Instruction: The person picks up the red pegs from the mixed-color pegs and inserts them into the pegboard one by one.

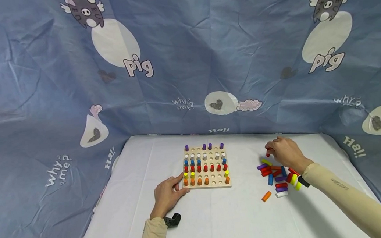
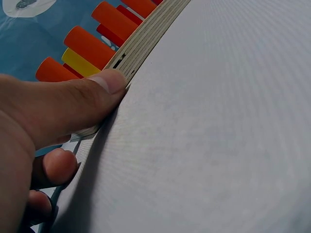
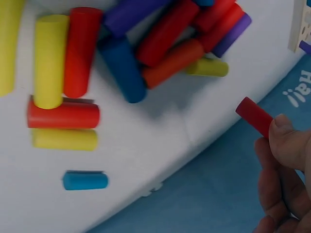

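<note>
A wooden pegboard (image 1: 195, 187) lies on the white table, with rows of purple, white, blue, red, yellow and orange pegs standing in it. My left hand (image 1: 166, 195) grips its near left corner, the thumb on the front edge and a finger along the left side. In the left wrist view the thumb (image 2: 82, 99) presses the layered wooden edge below the orange pegs. Off to the right, my right hand (image 1: 287, 152) pinches a red peg (image 3: 255, 116) between thumb and fingers, raised above the table beyond a pile of loose pegs (image 1: 281, 179).
Loose pegs in several colours lie on the table's right part, some stacked on each other. An orange peg (image 1: 266, 196) and a white peg (image 1: 282, 194) lie at the pile's near side. A blue printed cloth (image 1: 186, 60) hangs behind the table (image 1: 140, 166).
</note>
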Tool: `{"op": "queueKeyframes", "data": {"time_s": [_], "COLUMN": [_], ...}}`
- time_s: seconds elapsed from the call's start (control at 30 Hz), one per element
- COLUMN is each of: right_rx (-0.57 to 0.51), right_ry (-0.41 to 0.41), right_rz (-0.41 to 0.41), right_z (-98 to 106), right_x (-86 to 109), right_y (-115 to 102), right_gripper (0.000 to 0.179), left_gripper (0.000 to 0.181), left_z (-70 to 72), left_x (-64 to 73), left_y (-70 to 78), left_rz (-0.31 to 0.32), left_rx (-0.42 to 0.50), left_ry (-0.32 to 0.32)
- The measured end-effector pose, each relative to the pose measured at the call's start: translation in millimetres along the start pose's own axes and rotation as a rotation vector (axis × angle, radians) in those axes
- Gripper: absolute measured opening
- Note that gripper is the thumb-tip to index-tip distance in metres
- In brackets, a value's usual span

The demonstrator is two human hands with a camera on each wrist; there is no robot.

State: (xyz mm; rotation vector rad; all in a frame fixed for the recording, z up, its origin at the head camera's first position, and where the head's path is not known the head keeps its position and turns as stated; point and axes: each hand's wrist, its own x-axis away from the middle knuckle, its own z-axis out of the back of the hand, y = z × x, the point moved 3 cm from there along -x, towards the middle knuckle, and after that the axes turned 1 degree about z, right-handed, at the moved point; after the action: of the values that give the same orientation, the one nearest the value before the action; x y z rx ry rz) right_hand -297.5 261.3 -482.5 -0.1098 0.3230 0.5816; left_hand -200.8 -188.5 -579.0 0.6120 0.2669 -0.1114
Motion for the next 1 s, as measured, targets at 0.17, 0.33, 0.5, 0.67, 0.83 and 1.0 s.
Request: {"op": "queueKeyframes", "data": {"time_s": [0.17,0.33,0.5,0.67,0.83,1.0], "right_rx": [0.004,0.011,0.017,0.017,0.019,0.001], "right_ry": [0.012,0.036,0.066,0.074,0.059,0.065], "right_rz": [0.027,0.072,0.124,0.157,0.167,0.175], "right_z": [5.7,13.9,15.5,11.2,8.6,6.4], "right_x": [-12.7,-26.0,-35.0,-44.2,-54.6,-64.6], "right_y": [-7.8,-16.6,-26.2,-38.2,-50.0,-58.7], "right_gripper": [0.015,0.017,0.016,0.017,0.017,0.015], "left_gripper": [0.065,0.066,0.066,0.066,0.067,0.066], "left_z": [0.1,0.0,-0.9,-1.2,-1.0,0.2], "left_x": [0.4,0.4,0.2,2.0,2.3,0.1], "left_y": [-0.6,-1.0,-1.1,-2.7,-2.5,-0.5], "left_rz": [0.006,0.009,0.003,0.001,0.015,0.013], "left_rx": [-0.003,-0.003,-0.004,0.0,0.0,0.005], "left_ry": [-0.008,-0.008,-0.002,0.002,-0.01,-0.015]}}
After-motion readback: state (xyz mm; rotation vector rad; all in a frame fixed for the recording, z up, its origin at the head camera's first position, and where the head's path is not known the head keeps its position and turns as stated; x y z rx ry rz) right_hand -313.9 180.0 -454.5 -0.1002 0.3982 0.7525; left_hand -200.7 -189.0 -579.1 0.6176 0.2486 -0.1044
